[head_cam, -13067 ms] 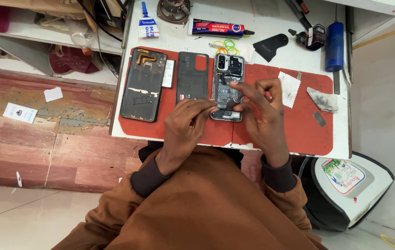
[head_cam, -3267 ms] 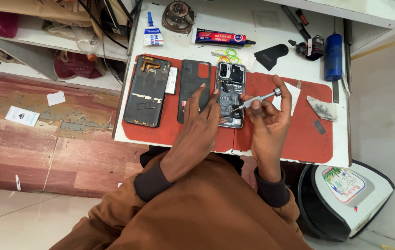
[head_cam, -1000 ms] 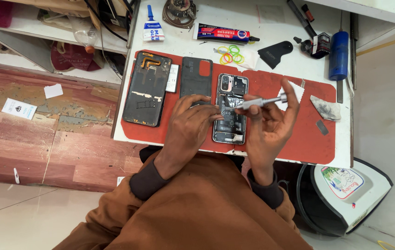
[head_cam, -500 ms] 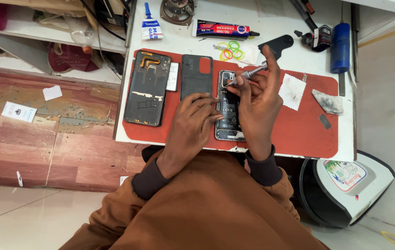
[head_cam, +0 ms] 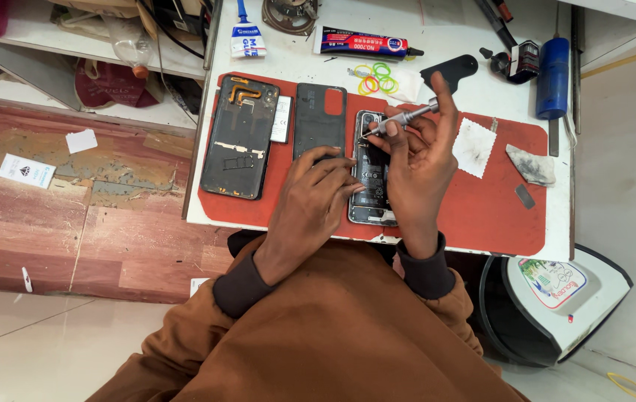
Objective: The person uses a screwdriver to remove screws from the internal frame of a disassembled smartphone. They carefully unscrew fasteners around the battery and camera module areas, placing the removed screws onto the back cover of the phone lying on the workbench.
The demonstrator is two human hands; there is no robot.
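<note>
Spanning most of the white table (head_cam: pixel 296 41), bearing the work as before: the red mat (head_cam: pixel 482 216). Lying opened at mid-mat, between both hands: the phone (head_cam: pixel 371 195). Pressing fingers flat on its left edge, gripping nothing: the left hand (head_cam: pixel 310 205). Pinching the screwdriver (head_cam: pixel 400 120), now tilted steeper with tip nearer the phone's top end: the right hand (head_cam: pixel 418 167).

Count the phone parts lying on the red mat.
3. A back cover lies at the mat's left end, a dark cover beside it, and an opened phone sits under both hands. The hands may hide smaller pieces.
</note>
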